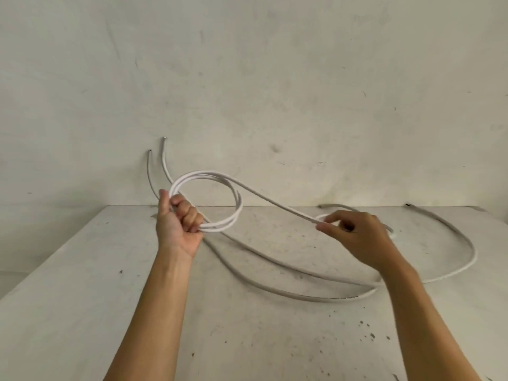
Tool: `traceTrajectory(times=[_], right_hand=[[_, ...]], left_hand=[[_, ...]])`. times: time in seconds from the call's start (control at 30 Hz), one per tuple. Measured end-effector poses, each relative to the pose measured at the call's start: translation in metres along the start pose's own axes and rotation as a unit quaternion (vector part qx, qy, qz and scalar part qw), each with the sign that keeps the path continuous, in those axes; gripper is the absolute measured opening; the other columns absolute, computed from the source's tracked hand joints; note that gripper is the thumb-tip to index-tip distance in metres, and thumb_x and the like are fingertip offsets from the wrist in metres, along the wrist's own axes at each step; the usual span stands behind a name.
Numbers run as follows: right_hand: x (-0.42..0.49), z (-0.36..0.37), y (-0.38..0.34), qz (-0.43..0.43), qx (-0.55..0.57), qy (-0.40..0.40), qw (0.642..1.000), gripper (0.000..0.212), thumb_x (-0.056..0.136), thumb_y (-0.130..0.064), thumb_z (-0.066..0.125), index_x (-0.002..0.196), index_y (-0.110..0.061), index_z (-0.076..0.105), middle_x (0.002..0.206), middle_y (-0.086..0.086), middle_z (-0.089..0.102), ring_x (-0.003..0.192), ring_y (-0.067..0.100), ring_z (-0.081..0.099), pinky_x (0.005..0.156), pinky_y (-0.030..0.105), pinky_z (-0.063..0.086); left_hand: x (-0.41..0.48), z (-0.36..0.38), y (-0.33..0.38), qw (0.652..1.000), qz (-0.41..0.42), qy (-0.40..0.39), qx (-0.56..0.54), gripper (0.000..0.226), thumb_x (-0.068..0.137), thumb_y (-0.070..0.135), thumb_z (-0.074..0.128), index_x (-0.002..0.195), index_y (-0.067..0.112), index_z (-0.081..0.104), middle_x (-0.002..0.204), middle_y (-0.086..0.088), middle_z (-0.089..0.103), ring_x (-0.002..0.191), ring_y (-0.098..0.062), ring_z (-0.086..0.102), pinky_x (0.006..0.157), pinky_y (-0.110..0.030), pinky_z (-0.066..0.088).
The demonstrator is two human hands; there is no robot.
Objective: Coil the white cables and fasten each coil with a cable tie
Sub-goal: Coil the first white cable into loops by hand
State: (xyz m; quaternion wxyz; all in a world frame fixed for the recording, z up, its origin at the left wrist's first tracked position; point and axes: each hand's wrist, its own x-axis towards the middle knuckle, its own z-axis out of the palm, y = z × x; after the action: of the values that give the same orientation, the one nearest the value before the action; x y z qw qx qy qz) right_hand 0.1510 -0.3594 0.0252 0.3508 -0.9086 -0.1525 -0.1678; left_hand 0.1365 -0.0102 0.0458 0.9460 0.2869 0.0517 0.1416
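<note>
- Head view: the left hand (180, 224) is raised above the desk (82, 298), palm toward the camera, with the fingers curled shut around a coil (209, 202) of white cable.
- Grip state, left: clamped on the lower left part of the coil, where several turns are bunched together inside the fist.
- Coil: a round loop of about three turns, held upright above the far left part of the desk, in front of the wall (247, 78).
- Right hand (354, 237): back of the hand toward the camera, thumb and index fingertip pinched together on the free run (277, 206) of the same cable.
- Free run: it leaves the top of the coil and slopes down to the right in a straight line to the pinch of the right hand.
- Beyond the right hand, the cable continues in a wide curve (467, 243) lying on the right part of the desk.
- Other white cables (275, 290) lie loose on the desk, passing below and behind the left hand and sweeping toward the right; they are not coiled.
- Two cable ends (156, 166) stick up against the wall behind the left hand.
- Desk surface: pale, scuffed, with dark specks near the front right.
</note>
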Motion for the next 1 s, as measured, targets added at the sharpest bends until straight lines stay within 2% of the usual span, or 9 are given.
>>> traceTrajectory(times=[0.13, 0.2, 0.43, 0.53, 0.63, 0.7, 0.8, 0.9, 1.0], right_hand=[[-0.004, -0.015, 0.004, -0.007, 0.104, -0.006, 0.995, 0.004, 0.086, -0.045, 0.077, 0.088, -0.047, 0.079, 0.074, -0.019, 0.075, 0.069, 0.004, 0.066, 0.065, 0.009, 0.047], [-0.001, -0.015, -0.007, -0.032, 0.107, -0.042, 0.993, 0.017, 0.092, -0.031, 0.076, 0.099, -0.046, 0.079, 0.078, -0.02, 0.073, 0.069, 0.003, 0.064, 0.066, 0.009, 0.046], [-0.003, 0.002, -0.079, -0.172, -0.065, -0.204, 0.961, 0.023, 0.09, -0.019, 0.069, 0.099, -0.033, 0.085, 0.065, -0.021, 0.064, 0.071, -0.003, 0.062, 0.062, 0.01, 0.042], [-0.008, 0.012, -0.104, -0.256, -0.058, -0.144, 0.954, 0.013, 0.09, -0.024, 0.077, 0.099, -0.03, 0.085, 0.064, -0.023, 0.057, 0.062, -0.004, 0.056, 0.068, 0.01, 0.037], [-0.008, 0.015, -0.112, -0.3, -0.001, -0.033, 0.953, 0.01, 0.086, -0.023, 0.084, 0.096, -0.024, 0.085, 0.072, -0.016, 0.067, 0.06, -0.006, 0.048, 0.076, 0.014, 0.038], [-0.007, 0.019, -0.112, -0.29, 0.02, 0.043, 0.956, 0.011, 0.084, -0.022, 0.086, 0.095, -0.023, 0.083, 0.079, -0.017, 0.07, 0.065, -0.001, 0.05, 0.079, 0.023, 0.04], [-0.005, 0.024, -0.107, -0.246, 0.043, 0.147, 0.957, 0.02, 0.081, -0.035, 0.087, 0.093, -0.022, 0.079, 0.085, -0.017, 0.07, 0.071, 0.005, 0.057, 0.084, 0.032, 0.044], [0.003, 0.022, -0.092, -0.184, 0.042, 0.203, 0.961, 0.036, 0.079, -0.051, 0.082, 0.097, -0.021, 0.076, 0.086, -0.01, 0.07, 0.075, 0.008, 0.059, 0.083, 0.028, 0.042], [0.01, 0.018, -0.06, -0.118, 0.064, 0.191, 0.972, 0.032, 0.087, -0.035, 0.082, 0.113, -0.019, 0.072, 0.093, -0.007, 0.071, 0.081, 0.008, 0.062, 0.08, 0.02, 0.047]], left_hand=[[0.004, -0.012, 0.015, 0.998, 0.05, 0.036, -0.009, 0.047, 0.105, 0.054, 0.04, 0.068, 0.024, 0.04, 0.041, 0.008, 0.024, 0.029, -0.008, 0.019, 0.032, -0.021, 0.015], [0.005, -0.008, 0.011, 0.996, 0.08, 0.031, 0.016, 0.047, 0.104, 0.055, 0.04, 0.069, 0.024, 0.042, 0.045, 0.008, 0.024, 0.033, -0.008, 0.02, 0.034, -0.022, 0.017], [0.0, 0.008, -0.01, 0.976, 0.11, -0.033, 0.185, 0.044, 0.104, 0.05, 0.044, 0.072, 0.021, 0.046, 0.054, -0.001, 0.047, 0.044, -0.015, 0.044, 0.044, -0.023, 0.042], [-0.011, 0.017, -0.028, 0.932, 0.116, -0.096, 0.331, 0.049, 0.106, 0.047, 0.041, 0.065, 0.024, 0.056, 0.063, -0.014, 0.069, 0.059, -0.029, 0.07, 0.055, -0.03, 0.057], [-0.024, 0.021, -0.043, 0.897, 0.049, -0.178, 0.401, 0.055, 0.106, 0.049, 0.04, 0.061, 0.029, 0.065, 0.068, -0.017, 0.074, 0.06, -0.029, 0.074, 0.056, -0.029, 0.058], [-0.028, 0.023, -0.051, 0.883, -0.013, -0.234, 0.406, 0.056, 0.103, 0.054, 0.045, 0.073, 0.013, 0.069, 0.061, -0.013, 0.07, 0.047, -0.025, 0.066, 0.048, -0.028, 0.054], [-0.031, 0.027, -0.059, 0.86, -0.104, -0.306, 0.395, 0.069, 0.094, 0.063, 0.056, 0.088, -0.005, 0.063, 0.045, -0.004, 0.046, 0.031, -0.013, 0.033, 0.036, -0.018, 0.029], [-0.034, 0.035, -0.059, 0.885, -0.147, -0.32, 0.305, 0.049, 0.087, 0.061, 0.063, 0.074, 0.014, 0.063, 0.044, 0.006, 0.027, 0.033, -0.006, 0.019, 0.032, -0.016, 0.017], [-0.03, 0.035, -0.05, 0.93, -0.117, -0.284, 0.201, 0.042, 0.09, 0.055, 0.057, 0.075, 0.016, 0.057, 0.044, 0.009, 0.022, 0.031, -0.003, 0.016, 0.033, -0.019, 0.012]])
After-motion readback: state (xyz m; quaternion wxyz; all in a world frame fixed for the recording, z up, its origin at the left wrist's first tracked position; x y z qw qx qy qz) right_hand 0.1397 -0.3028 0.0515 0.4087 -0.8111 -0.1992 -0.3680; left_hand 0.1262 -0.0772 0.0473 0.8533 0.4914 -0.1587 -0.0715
